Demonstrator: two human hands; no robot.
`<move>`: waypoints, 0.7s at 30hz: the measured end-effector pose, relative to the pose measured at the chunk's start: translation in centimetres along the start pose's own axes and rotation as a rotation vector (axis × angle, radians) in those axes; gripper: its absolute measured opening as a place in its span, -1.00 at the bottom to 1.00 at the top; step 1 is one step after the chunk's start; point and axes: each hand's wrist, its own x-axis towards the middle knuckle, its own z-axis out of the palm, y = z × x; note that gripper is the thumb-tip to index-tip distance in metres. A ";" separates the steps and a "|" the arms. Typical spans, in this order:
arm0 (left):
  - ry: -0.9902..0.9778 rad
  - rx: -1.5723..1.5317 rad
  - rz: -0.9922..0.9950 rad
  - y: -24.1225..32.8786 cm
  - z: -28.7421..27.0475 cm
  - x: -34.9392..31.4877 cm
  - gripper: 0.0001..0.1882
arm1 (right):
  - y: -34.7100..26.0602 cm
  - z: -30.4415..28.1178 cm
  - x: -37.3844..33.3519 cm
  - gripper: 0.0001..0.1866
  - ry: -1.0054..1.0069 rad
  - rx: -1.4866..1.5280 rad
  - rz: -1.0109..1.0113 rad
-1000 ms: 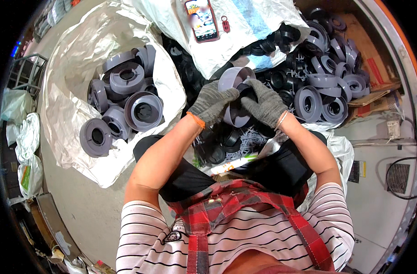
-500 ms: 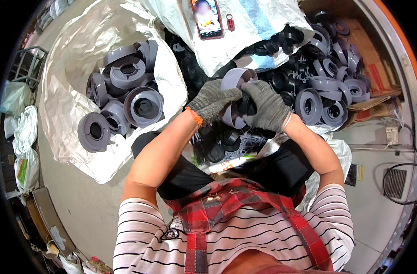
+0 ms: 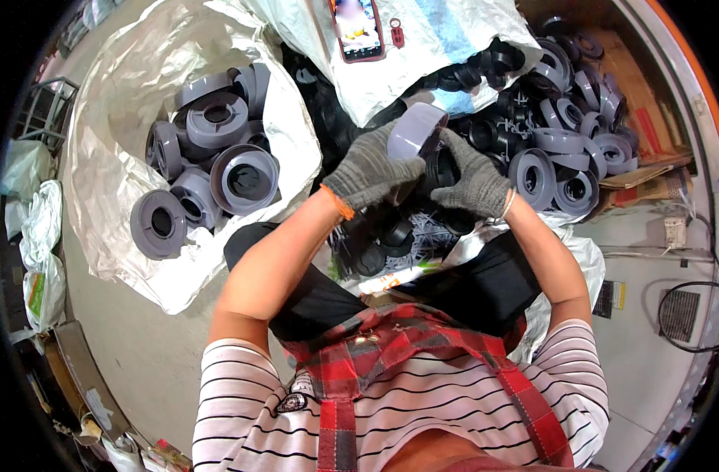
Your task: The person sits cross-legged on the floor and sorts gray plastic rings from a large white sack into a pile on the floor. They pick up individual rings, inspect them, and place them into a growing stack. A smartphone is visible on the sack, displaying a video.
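My left hand (image 3: 369,171), in a grey knit glove with an orange cuff, is closed on a grey plastic ring (image 3: 416,132), tilted with its outer wall toward me. My right hand (image 3: 476,179), in a matching glove, is just right of it. Its fingers and thumb curve around a dark, ribbed black plastic ring (image 3: 442,168), partly hidden by the glove. Below both hands, several black round parts (image 3: 396,234) lie among thin grey plastic scraps (image 3: 422,245).
At left, an open white woven sack (image 3: 112,169) holds several grey rings with black centres (image 3: 245,179). More grey rings (image 3: 532,178) are heaped at right beside cardboard (image 3: 647,118). A phone (image 3: 358,30) and a red key fob (image 3: 396,33) rest on another white sack (image 3: 411,59).
The grey ring has tipped and risen slightly in my left hand. My right hand has moved off it, a little to the right, and the black ring now shows between its fingers.
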 end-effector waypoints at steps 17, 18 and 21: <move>0.050 -0.677 -0.131 1.2 0.1 -0.3 -0.63 | 1.7 0.1 -1.8 -0.31 -0.192 1.542 0.116; 0.042 -0.651 -0.082 1.1 0.3 -0.1 -0.63 | 2.8 0.4 -1.5 -0.33 -0.233 1.686 0.077; -0.003 -0.555 -0.110 1.2 -0.2 -0.7 -0.60 | 0.4 0.4 -1.4 -0.38 -0.234 2.114 0.168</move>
